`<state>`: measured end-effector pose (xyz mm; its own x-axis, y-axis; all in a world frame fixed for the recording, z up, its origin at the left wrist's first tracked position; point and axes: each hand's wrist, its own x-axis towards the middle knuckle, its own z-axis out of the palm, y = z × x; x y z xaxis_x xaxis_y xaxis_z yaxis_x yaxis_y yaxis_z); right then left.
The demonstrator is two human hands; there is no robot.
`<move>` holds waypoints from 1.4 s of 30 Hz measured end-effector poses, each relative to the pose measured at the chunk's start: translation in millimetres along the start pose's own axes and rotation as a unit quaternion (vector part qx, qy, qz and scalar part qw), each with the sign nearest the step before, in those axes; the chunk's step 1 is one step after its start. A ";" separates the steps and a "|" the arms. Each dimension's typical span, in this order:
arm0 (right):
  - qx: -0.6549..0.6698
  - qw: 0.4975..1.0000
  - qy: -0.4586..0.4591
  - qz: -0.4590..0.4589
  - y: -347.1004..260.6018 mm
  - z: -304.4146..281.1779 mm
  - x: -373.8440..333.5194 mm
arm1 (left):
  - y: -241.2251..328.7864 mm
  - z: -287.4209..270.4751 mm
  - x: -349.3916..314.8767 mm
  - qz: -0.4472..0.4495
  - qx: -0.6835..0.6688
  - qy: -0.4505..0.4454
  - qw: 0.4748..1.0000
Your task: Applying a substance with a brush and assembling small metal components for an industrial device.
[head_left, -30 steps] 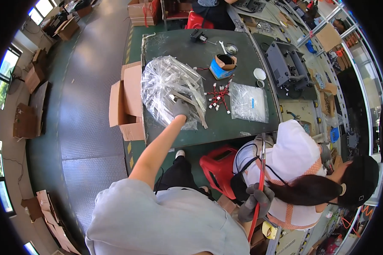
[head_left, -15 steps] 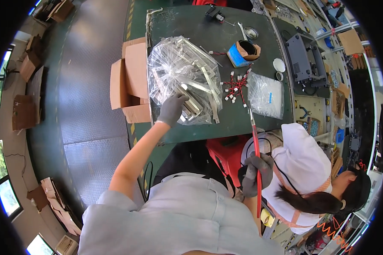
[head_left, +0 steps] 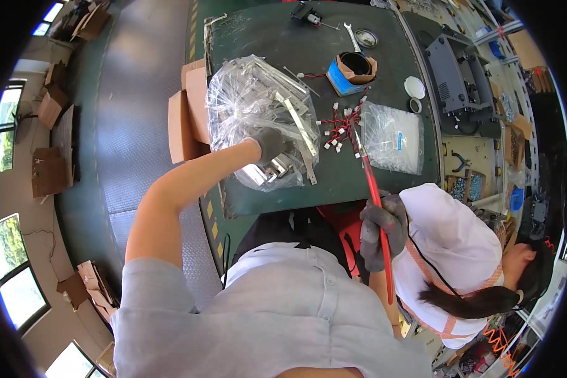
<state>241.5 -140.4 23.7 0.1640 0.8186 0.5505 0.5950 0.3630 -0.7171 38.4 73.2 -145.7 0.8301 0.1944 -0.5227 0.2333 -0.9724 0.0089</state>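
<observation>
My left hand (head_left: 269, 146), in a grey glove, reaches into a clear plastic bag (head_left: 233, 104) on the near left of the table. Inside the bag lie several silvery metal strips (head_left: 296, 120) and shorter metal channel pieces (head_left: 277, 165). Its fingers are hidden among the bag and the metal, so their grip does not show. My right hand (head_left: 384, 230), also gloved in grey, is closed round a long red-handled paintbrush (head_left: 373, 186). The brush points up and away over the table edge, its tip close to a bunch of red and black wires (head_left: 341, 126) with white connectors.
Beyond the wires stands an open can in a blue box (head_left: 351, 74), near a wrench (head_left: 351, 38) and a round lid (head_left: 366, 39). A bag of white pieces (head_left: 394, 138) lies right of the wires. A co-worker in white (head_left: 450, 242) sits close on my right. A cardboard box (head_left: 184, 126) adjoins the table's left.
My left hand has moved deeper into the bag, its forearm now across the bag's near side. The brush has shifted slightly up and left, its tip nearer the wires.
</observation>
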 end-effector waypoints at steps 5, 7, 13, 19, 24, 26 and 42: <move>0.006 0.997 0.055 0.050 29.8 -13.3 -10.7 | -1.8 -5.0 12.6 0.020 0.006 -0.071 0.997; -0.041 0.997 0.017 0.060 35.9 -18.1 -5.8 | -11.1 2.2 13.3 0.025 -0.029 -0.058 0.998; 0.010 0.992 0.016 0.124 38.5 -13.3 -4.9 | -24.2 1.0 8.9 0.028 -0.097 -0.041 0.994; 0.011 0.996 0.035 0.087 34.8 4.6 -6.5 | -29.4 -8.0 -5.3 0.004 -0.185 -0.013 0.983; 0.000 0.995 0.031 0.097 18.0 15.1 -7.7 | -27.2 -5.7 -8.9 0.019 -0.220 -0.022 0.975; -0.005 0.996 0.030 0.086 12.3 19.1 -9.6 | -27.0 2.6 -4.9 0.022 -0.221 -0.013 0.975; 0.053 0.972 0.158 0.168 -26.3 30.1 -20.8 | -17.1 -50.9 -6.2 0.064 -0.629 0.094 0.769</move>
<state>198.7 -153.5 18.2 0.5785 0.7276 0.3688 0.3838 0.1562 -0.9101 55.0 95.2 -99.2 0.9178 0.2382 -0.3176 0.3510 -0.1128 0.9296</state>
